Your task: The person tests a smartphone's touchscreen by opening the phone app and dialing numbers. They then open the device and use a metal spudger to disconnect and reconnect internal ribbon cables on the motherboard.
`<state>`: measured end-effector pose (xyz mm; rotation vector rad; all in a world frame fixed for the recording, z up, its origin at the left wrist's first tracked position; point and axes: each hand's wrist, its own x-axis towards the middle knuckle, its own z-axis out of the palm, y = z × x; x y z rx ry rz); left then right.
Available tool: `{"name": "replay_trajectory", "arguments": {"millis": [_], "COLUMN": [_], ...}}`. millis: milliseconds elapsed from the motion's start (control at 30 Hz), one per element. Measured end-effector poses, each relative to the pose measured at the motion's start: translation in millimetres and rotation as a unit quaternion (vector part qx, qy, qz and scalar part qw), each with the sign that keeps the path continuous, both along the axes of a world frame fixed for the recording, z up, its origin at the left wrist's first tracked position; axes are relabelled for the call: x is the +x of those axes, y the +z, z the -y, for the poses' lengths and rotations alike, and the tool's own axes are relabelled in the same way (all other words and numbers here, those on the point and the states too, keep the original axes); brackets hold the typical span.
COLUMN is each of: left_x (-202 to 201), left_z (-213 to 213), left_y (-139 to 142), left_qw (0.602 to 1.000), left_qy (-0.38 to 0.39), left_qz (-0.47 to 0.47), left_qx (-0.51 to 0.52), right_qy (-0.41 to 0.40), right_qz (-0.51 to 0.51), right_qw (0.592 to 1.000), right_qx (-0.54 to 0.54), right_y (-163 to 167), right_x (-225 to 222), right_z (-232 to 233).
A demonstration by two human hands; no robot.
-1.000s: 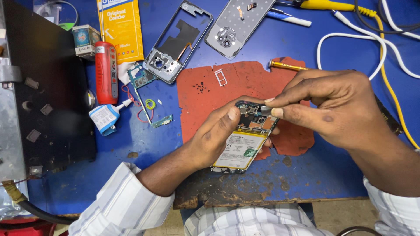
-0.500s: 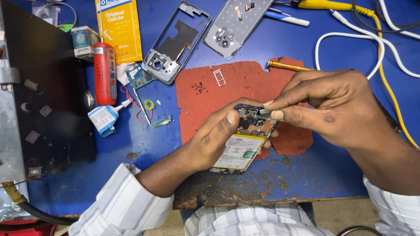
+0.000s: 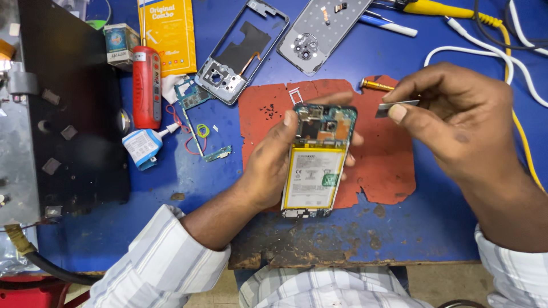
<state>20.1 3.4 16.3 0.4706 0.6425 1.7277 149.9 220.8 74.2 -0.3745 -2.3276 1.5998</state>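
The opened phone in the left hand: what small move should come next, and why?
Probably set the small metal piece down on the red mat. The right hand pinches it clear of the phone, which the left hand holds with battery exposed.

A: Left hand [image 3: 274, 162] sits mid-frame, forearm coming up from the lower left, fingers wrapped in a grip, thumb on top.

B: Yep, and right hand [image 3: 456, 122] at upper right, thumb and forefinger pinched together.
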Motion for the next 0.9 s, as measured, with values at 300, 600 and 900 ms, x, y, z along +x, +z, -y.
{"name": "replay_trajectory", "arguments": {"millis": [300, 600, 900], "left_x": [3.6, 16.1, 17.6], "left_z": [-0.6, 2.6, 0.6], "left_y": [0.3, 11.9, 8.5], "left_qw": [0.996, 0.979, 0.954], "left_qy": [0.079, 0.120, 0.121], "left_qz": [-0.045, -0.161, -0.271], "left_qx": [0.022, 0.036, 0.042], "right_qy": [0.095, 0.024, 0.002], "right_qz": [0.045, -0.098, -0.133], "right_qw": [0.926, 0.967, 0.962], "right_qx": [0.362, 0.233, 0.239], "right_y": [1.5, 15.1, 17.0], "right_x": [-22.9, -9.5, -11.5], "right_z": [11.2, 58.2, 61.8]}}
